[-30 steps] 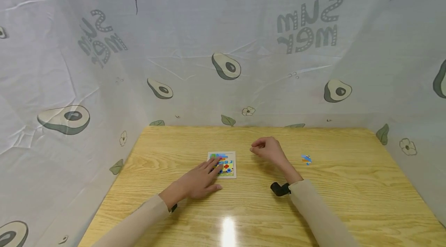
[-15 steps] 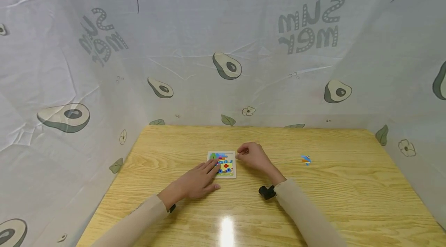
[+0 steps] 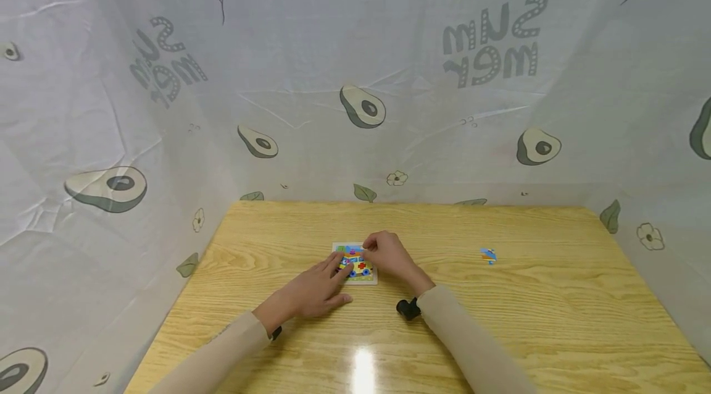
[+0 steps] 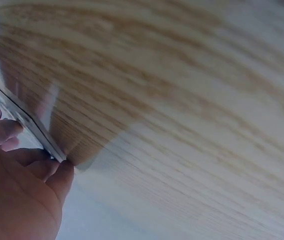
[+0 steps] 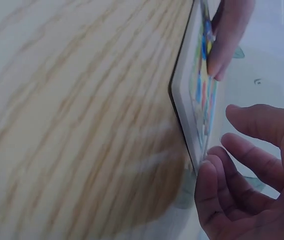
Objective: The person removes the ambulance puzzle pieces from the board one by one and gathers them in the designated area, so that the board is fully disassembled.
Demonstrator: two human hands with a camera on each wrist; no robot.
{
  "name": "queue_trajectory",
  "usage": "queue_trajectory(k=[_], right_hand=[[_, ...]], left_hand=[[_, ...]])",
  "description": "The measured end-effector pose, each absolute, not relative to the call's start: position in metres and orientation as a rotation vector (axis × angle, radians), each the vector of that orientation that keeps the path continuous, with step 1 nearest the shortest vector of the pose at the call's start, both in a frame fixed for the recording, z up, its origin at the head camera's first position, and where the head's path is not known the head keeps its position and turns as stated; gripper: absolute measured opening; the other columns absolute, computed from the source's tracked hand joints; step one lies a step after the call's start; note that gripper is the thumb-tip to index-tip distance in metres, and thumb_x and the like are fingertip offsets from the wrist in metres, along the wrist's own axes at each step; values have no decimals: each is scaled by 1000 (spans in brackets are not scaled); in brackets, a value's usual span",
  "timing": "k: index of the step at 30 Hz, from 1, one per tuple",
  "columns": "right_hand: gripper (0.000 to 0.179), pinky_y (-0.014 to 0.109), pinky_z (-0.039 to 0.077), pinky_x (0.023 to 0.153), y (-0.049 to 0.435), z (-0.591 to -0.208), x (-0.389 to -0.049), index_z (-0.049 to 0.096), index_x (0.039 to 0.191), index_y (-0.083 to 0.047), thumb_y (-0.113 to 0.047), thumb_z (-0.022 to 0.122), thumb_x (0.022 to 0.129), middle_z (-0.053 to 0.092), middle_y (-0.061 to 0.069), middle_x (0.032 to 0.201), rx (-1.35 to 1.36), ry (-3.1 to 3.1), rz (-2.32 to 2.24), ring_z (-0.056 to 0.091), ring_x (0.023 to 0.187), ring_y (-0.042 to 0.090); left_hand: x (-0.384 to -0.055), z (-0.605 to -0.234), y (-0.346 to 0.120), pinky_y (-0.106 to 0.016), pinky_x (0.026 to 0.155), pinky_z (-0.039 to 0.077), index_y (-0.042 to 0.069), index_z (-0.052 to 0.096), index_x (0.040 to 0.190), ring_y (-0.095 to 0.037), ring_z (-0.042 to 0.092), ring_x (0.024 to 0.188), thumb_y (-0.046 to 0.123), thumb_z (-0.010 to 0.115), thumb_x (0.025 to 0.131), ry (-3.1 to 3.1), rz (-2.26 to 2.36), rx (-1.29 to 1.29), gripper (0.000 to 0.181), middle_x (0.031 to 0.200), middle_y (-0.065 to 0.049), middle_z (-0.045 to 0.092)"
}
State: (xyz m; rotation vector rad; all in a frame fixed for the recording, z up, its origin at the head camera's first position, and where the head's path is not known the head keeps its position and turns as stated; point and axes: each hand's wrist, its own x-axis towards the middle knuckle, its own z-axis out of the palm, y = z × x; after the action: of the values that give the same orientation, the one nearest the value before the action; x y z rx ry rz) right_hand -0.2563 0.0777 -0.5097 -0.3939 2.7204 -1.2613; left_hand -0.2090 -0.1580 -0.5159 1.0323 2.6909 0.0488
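A small jigsaw puzzle (image 3: pixel 362 266) with a yellow ambulance and a red cross lies in its pale frame, left of the table's middle. My left hand (image 3: pixel 319 289) rests over its left side with the fingers spread, hiding part of the picture. At the upper right corner, my right hand (image 3: pixel 389 255) holds a small puzzle piece between thumb and forefinger, mostly hidden by them. In the right wrist view, the right hand (image 5: pixel 254 165) has bent fingers close to the frame's edge. Separately, a blue and orange loose piece (image 3: pixel 489 255) lies to the right.
The wooden table (image 3: pixel 533 307) has light grain and a bright reflection near its front. A pale curtain (image 3: pixel 444 122) printed with avocados and leaves encloses the back and sides. Dark wrist cameras (image 3: pixel 408 309) sit on the wrists.
My right hand has moved left from beside the puzzle onto its upper right corner, its thumb and forefinger now further apart. The left hand and the loose piece have stayed put.
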Motion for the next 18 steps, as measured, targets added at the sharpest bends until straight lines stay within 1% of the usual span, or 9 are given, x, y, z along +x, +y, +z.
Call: queue_trajectory(k=[5,7,9,12,16,18], right_hand=[[16,43,59,87,70,-515,-260,78,105,0,-12,76,94,74,10,104,-414,2771,-1185,64,92,20],[15,41,59,84,69,-517,-260,78,102,0,-12,76,94,74,11,103,-420,2765,-1170,65,90,20],[13,39,59,78,67,-517,-260,79,98,1,-12,76,95,75,11,98,-428,2756,-1159,64,84,20],[14,36,56,74,65,-518,-261,79,94,1,-13,76,96,72,12,96,-429,2776,-1121,60,79,19],[16,38,55,80,62,-516,-260,77,97,2,-14,77,95,66,13,103,-410,2817,-1062,57,85,19],[17,39,54,79,60,-515,-259,75,98,2,-14,77,95,64,14,104,-405,2811,-1053,56,86,21]], left_hand=[[-208,-517,-157,-51,131,30,14,24,169,-37,15,165,62,37,109,2688,62,1064,78,176,-21,13],[-207,-519,-157,-51,131,30,13,24,169,-37,16,165,62,36,110,2691,52,1072,78,176,-22,14],[-207,-520,-157,-49,132,30,14,24,169,-37,15,165,62,35,110,2695,35,1071,78,176,-22,14],[-206,-518,-156,-49,132,29,14,23,169,-37,14,166,63,35,110,2696,34,1067,78,176,-22,13],[-206,-515,-155,-50,132,30,14,22,170,-37,13,166,65,37,108,2693,29,1055,80,177,-21,12],[-206,-513,-154,-50,131,30,15,22,170,-36,14,166,65,37,108,2691,27,1048,81,177,-21,12]])
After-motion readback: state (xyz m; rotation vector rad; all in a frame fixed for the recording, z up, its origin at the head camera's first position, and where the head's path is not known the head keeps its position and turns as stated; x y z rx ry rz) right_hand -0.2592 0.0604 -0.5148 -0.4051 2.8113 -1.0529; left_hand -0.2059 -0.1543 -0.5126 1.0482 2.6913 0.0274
